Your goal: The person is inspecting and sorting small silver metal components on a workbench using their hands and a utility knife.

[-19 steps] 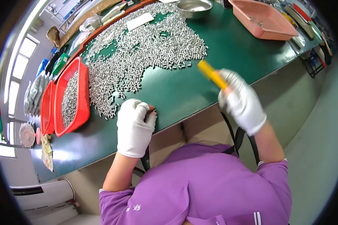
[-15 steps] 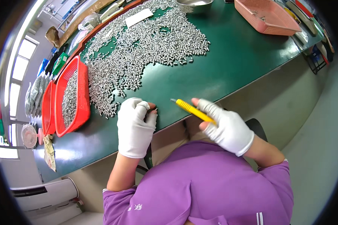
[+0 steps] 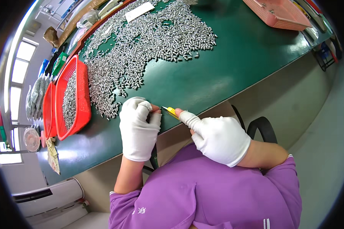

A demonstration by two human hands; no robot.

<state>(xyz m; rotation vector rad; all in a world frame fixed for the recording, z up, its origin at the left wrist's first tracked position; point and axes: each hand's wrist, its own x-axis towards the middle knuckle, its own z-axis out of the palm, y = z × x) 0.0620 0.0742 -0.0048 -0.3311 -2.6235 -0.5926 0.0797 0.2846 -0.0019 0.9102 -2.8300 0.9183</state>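
Observation:
My left hand [image 3: 138, 128], in a white glove with bare fingertips, is closed in a pinch above the table's near edge. Whatever sits between its thumb and finger is too small and covered to make out. A yellow utility knife [image 3: 171, 111] is gripped in my right hand [image 3: 221, 138], gloved the same way. Its dark tip points left and reaches close to the left fingertips; most of the handle is hidden by the right hand. Beyond the left hand, a wide spread of small silvery metal pieces [image 3: 156, 38] covers part of the green table [image 3: 191, 82].
A red plastic basket [image 3: 82, 103] full of the same metal pieces stands at left, beside another red basket [image 3: 48, 112]. On the pile lies a white card [image 3: 139, 11]. A pink basket [image 3: 281, 17] is at the far right. A black chair part [image 3: 264, 128] shows near my right elbow.
My right hand has moved left, turning over with the knife, so the tip is now beside the left fingertips. My left hand has stayed nearly in place.

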